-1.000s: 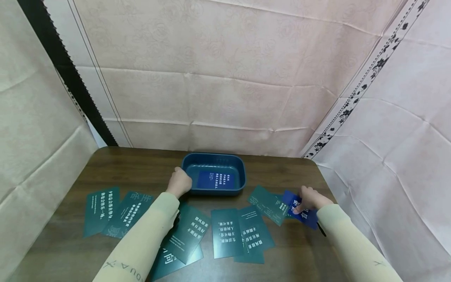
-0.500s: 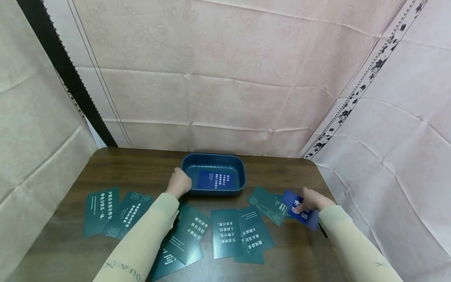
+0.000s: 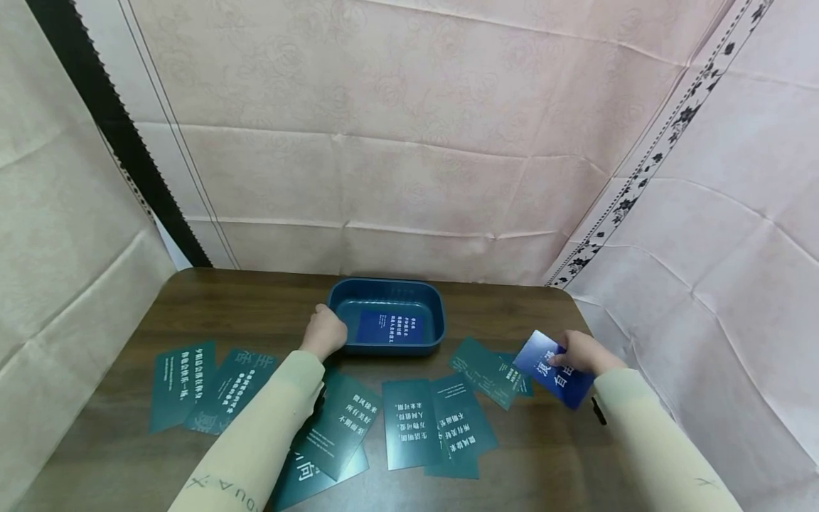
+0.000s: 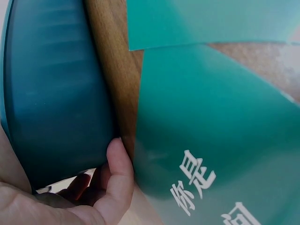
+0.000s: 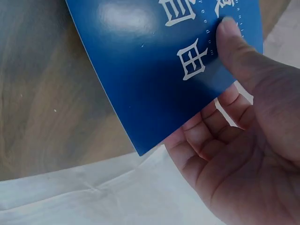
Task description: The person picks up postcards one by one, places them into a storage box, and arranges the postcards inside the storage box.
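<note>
My right hand pinches a blue card between thumb and fingers, lifted at a tilt above the table's right side. In the right wrist view the thumb presses the card's printed face, and the fingers are behind it. My left hand grips the left end of a dark blue plastic tray, its fingertips curled against the wall in the left wrist view. Another blue card lies flat inside the tray. Two green cards, one partly over a smaller-looking one, lie left of the held card.
Several green cards lie on the wooden table: an overlapping pair at left, some beside my left forearm, and a cluster in front of the tray. Cloth walls rise behind and at both sides.
My right hand has raised the blue card off the table and tilted it, shifting slightly right and uncovering more of the green card beneath. My left hand stays on the tray.
</note>
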Demonstrator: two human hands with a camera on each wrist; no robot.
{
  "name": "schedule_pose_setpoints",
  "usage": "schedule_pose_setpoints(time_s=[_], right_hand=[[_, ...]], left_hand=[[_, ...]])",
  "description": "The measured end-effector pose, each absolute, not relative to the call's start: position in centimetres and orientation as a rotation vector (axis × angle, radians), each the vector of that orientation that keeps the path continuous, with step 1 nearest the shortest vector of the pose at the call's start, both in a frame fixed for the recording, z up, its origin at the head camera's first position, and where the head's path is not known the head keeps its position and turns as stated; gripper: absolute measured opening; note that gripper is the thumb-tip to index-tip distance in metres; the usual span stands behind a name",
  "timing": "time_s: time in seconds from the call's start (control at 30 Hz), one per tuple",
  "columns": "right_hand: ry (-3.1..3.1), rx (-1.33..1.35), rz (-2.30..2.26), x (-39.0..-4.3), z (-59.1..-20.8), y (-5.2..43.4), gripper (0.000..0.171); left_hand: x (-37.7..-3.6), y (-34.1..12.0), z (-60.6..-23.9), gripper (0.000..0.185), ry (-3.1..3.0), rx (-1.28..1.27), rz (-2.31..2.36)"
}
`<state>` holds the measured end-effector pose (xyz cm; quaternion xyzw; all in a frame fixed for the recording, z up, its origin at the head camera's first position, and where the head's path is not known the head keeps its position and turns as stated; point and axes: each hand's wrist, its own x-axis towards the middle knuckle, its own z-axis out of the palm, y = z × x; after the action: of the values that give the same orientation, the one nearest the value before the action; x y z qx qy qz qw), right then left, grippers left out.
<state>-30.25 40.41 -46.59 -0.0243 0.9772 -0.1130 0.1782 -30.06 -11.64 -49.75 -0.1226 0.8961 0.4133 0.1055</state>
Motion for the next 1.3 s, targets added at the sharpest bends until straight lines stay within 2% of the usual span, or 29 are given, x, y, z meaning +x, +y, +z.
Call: schedule_pose_setpoints(time_s=[0.37,0.63,1.3], right_hand=[[2.833,-0.124,-0.379,-30.8,-45.4,40.6,0.018],[2.991,-0.315,-0.539,-31.7,-43.7,39.4,0.006],[3.062,-0.289,-0.989,-34.5,-40.8,31.2,0.016]], left_hand=[[-30.0,-11.6,-49.8,0.058,2.64,-0.351,1.211],[-30.1,-11.7,-49.8,0.056,2.643,-0.36,1.22],[-30.1,-11.6,-50.0,0.06,2.644,-0.356,1.206]])
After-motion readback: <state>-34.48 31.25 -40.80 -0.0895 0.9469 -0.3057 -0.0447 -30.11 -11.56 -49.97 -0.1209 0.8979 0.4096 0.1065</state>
